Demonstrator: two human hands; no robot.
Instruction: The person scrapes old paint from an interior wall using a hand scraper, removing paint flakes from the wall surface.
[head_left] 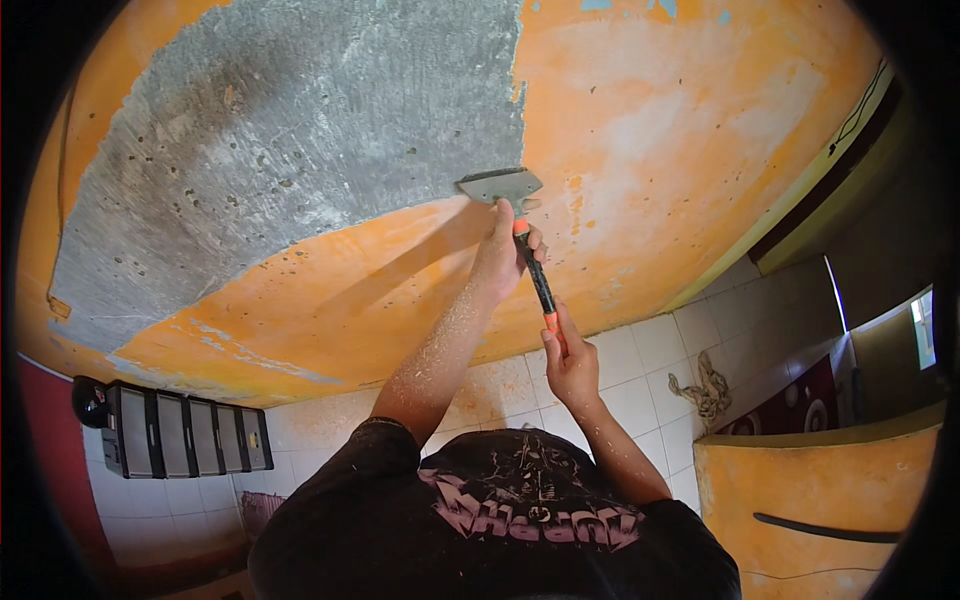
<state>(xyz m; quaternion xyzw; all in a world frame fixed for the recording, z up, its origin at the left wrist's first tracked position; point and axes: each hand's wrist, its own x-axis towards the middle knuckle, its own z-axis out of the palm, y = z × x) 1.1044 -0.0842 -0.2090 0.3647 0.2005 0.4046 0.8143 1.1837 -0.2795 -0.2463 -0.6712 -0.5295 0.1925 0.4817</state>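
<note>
A long-handled wall scraper (pixel 537 265) with a wide grey head and a black and orange handle is in both hands. Near its head, my left hand (pixel 503 250) grips the handle, the thumb lying along the neck. My right hand (pixel 573 368) is wrapped round the orange lower end. The scraper's blade edge meets the wall where orange paint (pixel 620 170) borders a large bare grey patch (pixel 330 110). Paint flakes speckle my left forearm and my dark shirt.
White floor tiles (pixel 640 350) below carry orange dust and flakes. A grey and black drawer unit (pixel 190 435) stands at the lower left, a black helmet-like object (pixel 90 402) beside it. At right lie a bundled cloth (pixel 703 388) and a low orange partition (pixel 820 480).
</note>
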